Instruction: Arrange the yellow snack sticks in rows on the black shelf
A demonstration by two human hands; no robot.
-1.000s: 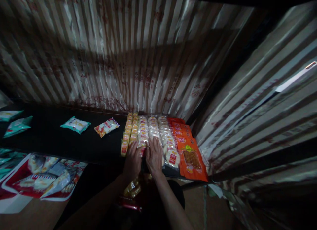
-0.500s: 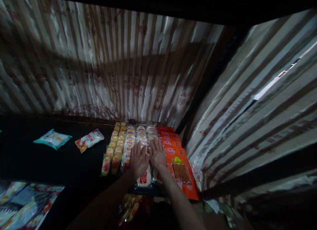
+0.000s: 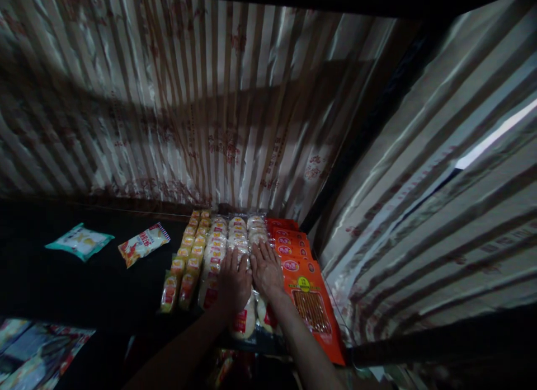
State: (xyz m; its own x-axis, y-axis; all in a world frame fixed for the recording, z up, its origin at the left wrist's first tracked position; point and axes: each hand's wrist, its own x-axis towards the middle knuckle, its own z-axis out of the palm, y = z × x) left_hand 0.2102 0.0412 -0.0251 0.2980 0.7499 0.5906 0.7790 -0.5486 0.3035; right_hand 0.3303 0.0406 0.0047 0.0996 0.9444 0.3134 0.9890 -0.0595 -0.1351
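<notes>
My left hand [image 3: 235, 279] lies flat, fingers stretched forward, over the middle row of round white packaged snacks [image 3: 238, 233]. Beside it my right hand [image 3: 267, 268] rests open on the right-hand row of white packaged snacks [image 3: 257, 225]. The two hands nearly touch at the thumbs, and neither grips anything. Left of them runs another row of white packs [image 3: 215, 250], then small yellow packs [image 3: 193, 253] in two lines. Overlapping orange packets [image 3: 310, 300], the front one with a window showing brown sticks, lie to the right of my right hand.
A green-and-white packet [image 3: 81, 242] and a red-and-white packet [image 3: 145, 244] lie apart on the black shelf [image 3: 104, 289]. Striped, wrinkled sheeting [image 3: 235, 99] hangs behind, with a dark post [image 3: 335, 183] at the corner. More packaged goods [image 3: 37, 353] sit lower left.
The camera view has shifted slightly, so the shelf front appears lower. Both hands stay flat on the white packs, with hardly any movement along the rows.
</notes>
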